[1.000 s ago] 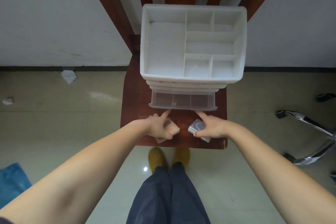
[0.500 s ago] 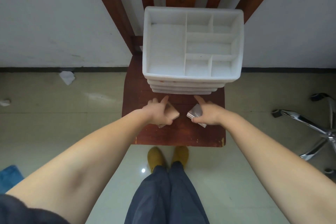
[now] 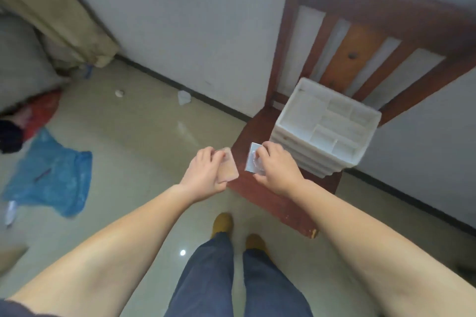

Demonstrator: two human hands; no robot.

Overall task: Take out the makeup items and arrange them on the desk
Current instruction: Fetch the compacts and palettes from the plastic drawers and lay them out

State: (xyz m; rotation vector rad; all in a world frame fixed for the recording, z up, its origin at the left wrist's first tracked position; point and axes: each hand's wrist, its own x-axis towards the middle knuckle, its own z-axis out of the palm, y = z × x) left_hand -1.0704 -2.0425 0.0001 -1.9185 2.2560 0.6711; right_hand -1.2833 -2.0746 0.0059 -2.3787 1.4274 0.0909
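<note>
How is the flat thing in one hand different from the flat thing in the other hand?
The pinkish-tan flat square piece sits in the left hand; the silvery clear flat case sits in the right hand. The pinkish one looks dull and has rounded corners; the silvery one looks shiny and sharper-cornered. Both are small, thin and held off the chair.

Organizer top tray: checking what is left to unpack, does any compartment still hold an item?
No, every compartment of the white organizer on the chair shows only bare plastic.
</note>
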